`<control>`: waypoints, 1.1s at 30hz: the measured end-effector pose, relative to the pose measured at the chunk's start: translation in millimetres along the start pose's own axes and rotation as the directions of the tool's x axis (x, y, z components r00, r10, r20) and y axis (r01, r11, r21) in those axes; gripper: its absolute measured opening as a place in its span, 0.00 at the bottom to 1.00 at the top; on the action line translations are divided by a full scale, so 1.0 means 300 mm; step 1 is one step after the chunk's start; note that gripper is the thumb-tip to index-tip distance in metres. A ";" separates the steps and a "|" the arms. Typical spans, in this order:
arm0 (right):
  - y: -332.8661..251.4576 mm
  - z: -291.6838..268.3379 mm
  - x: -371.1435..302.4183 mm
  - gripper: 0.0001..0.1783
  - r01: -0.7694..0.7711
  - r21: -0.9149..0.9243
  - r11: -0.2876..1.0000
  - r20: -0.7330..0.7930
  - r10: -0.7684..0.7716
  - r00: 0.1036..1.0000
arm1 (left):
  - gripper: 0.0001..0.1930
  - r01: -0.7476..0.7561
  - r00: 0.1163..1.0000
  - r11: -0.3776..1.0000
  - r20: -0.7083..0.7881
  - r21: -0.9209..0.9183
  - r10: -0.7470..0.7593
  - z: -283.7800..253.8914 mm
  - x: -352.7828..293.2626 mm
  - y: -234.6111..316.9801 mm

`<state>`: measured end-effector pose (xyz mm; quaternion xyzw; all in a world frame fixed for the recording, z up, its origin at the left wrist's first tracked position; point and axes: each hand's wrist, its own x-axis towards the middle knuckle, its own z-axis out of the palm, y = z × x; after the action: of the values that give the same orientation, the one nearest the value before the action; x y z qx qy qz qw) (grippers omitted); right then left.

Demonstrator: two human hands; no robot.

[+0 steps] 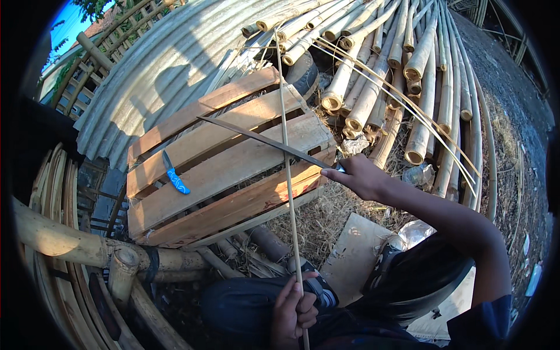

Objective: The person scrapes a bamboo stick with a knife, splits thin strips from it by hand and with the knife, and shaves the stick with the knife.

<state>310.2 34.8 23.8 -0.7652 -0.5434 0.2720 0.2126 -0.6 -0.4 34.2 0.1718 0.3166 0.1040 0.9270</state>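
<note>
My left hand (pixel 295 309) is closed around the lower part of a long thin bamboo strip (pixel 290 204), which rises across a wooden crate (pixel 233 169) toward the bamboo pile. In my right hand (pixel 360 178) is the handle of a long, narrow-bladed knife (pixel 251 135), mostly hidden by the fingers. Its dark blade points left over the crate's slats and crosses the strip; whether the edge touches it, I cannot tell. A small knife (pixel 177 181) with a blue patterned handle lies on the crate's left side.
Many bamboo poles (pixel 420 64) are piled at the far right, with loose thin strips (pixel 402 99) across them. Corrugated sheeting (pixel 157 81) leans behind the crate. Split bamboo (pixel 58 192) and a thick bamboo rail (pixel 64 240) stand at the left. A flat board (pixel 356 251) lies by my feet.
</note>
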 end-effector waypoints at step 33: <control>-0.085 0.071 -0.041 0.38 0.178 -0.168 0.970 0.028 -0.176 0.984 | 0.21 -0.187 0.955 0.973 -0.205 0.138 0.213 0.044 -0.007 0.024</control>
<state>274.9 32.0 25.7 -0.7274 -0.6320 0.2094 0.1663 5.3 2.1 47.9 0.2446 0.4033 0.1969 0.8595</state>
